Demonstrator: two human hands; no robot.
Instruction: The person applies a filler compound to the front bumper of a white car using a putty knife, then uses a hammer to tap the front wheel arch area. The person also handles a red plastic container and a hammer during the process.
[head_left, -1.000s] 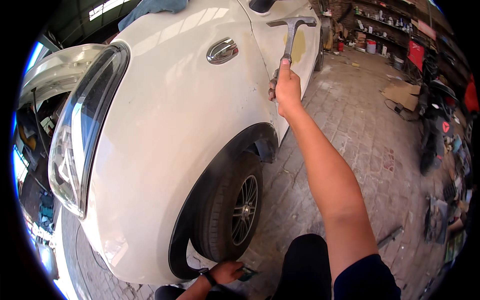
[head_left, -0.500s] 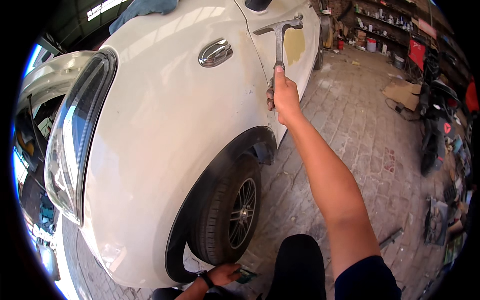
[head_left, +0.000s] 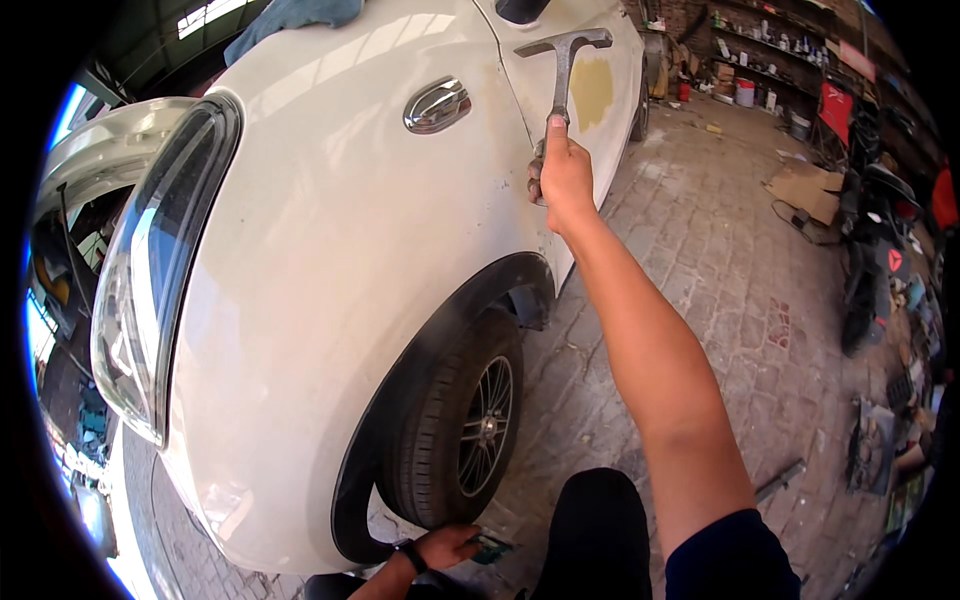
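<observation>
My right hand point(head_left: 560, 170) grips the handle of a metal body hammer point(head_left: 566, 50), raised with its head close to the white car's side panel point(head_left: 360, 230), near the seam by the door. A yellowish filler patch point(head_left: 592, 90) shows on the door just right of the hammer. My left hand point(head_left: 450, 545) is low at the frame's bottom, beside the rear tyre point(head_left: 465, 430), wearing a dark wristband and touching a small dark-green object on the ground. The chrome fuel-cap cover point(head_left: 437, 104) sits on the panel to the left of the hammer.
The tail light point(head_left: 150, 280) and open boot lie at the left. A brick-paved floor point(head_left: 720, 270) stretches right, with flattened cardboard point(head_left: 808, 190), a motorbike point(head_left: 880, 250), shelves of cans at the back and a metal bar point(head_left: 780, 480) on the ground.
My right hand with the hammer has shifted slightly left along the panel and the hammer head has come closer to the door seam. My left hand stays by the tyre.
</observation>
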